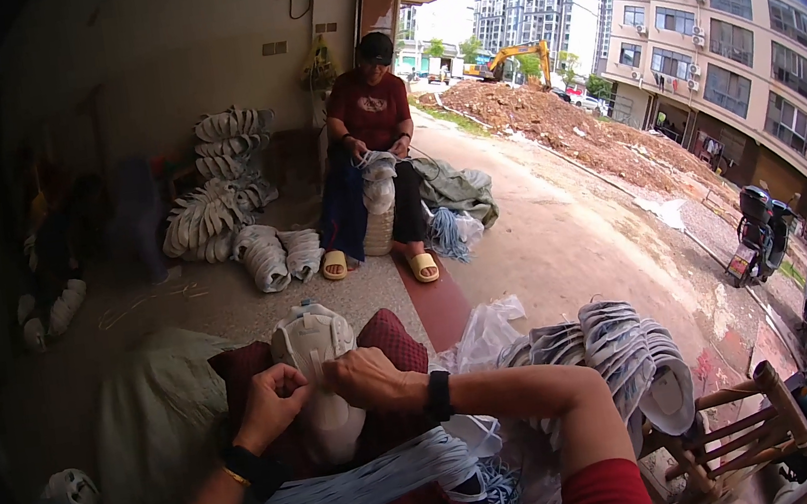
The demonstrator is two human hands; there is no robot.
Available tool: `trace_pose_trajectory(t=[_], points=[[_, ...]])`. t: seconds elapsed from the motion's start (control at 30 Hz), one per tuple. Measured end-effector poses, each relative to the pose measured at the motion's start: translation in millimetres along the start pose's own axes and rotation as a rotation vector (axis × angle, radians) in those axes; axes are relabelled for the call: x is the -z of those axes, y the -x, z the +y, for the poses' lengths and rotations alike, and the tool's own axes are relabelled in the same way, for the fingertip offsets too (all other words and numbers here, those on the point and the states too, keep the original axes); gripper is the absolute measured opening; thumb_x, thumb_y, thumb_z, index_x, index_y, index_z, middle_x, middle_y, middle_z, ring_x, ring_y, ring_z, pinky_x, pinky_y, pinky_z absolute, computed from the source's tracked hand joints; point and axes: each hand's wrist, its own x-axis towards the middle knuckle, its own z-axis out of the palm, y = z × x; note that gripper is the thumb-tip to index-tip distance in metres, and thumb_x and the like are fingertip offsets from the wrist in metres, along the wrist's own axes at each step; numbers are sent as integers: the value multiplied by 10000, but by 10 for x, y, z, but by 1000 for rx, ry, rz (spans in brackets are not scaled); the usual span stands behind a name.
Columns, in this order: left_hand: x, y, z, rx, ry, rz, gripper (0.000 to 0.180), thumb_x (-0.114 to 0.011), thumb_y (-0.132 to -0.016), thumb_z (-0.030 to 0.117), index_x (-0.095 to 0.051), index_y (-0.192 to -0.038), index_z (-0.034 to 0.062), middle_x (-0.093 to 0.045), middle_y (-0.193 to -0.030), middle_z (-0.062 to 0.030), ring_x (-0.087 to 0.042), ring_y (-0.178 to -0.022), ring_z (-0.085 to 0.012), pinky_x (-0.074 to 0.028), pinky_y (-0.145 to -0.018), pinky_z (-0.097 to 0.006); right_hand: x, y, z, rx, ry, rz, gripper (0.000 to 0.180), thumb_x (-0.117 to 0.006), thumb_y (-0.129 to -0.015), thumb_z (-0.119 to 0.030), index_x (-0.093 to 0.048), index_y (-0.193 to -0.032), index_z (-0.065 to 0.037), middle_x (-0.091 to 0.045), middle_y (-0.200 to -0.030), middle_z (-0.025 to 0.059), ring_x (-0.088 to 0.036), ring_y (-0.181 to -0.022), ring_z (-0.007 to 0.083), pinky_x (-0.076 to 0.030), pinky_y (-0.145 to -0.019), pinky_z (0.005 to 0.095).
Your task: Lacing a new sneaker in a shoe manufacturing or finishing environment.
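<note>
A white shoe upper (312,342) stands on my lap over a dark red cloth (389,339). My left hand (275,401) pinches at its left side with fingers closed. My right hand (368,375), with a black band on the wrist, grips the upper's middle from the right. A bundle of pale blue laces (371,483) lies across my lap just below both hands.
A stack of white and grey uppers (617,352) rests on a wooden chair (748,431) at my right. A seated person (375,145) works opposite, with piles of uppers (221,199) beside them. A scooter (761,228) is parked at the right.
</note>
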Motion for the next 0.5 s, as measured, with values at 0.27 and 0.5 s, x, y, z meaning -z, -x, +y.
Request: trace_pose_trajectory(t=[0.27, 0.5], points=[[-57, 59, 42, -162, -132, 63, 111, -699, -818, 53, -664, -912, 4, -699, -791, -57, -645, -692, -111, -498, -638, -267, 59, -11, -20, 48, 9, 1, 123, -633, -822, -143, -615, -805, -22, -626, -682, 156, -637, -622, 364, -484, -518, 447], [-74, 20, 285, -316, -551, 23, 78, -650, -770, 50, -629, -833, 8, -633, -713, -176, -667, -682, -329, -495, -601, -395, 5, -14, 6, 87, 6, 17, 169, -633, -853, -184, -620, -837, -17, -638, -816, 152, -641, -677, 364, -493, -555, 445]])
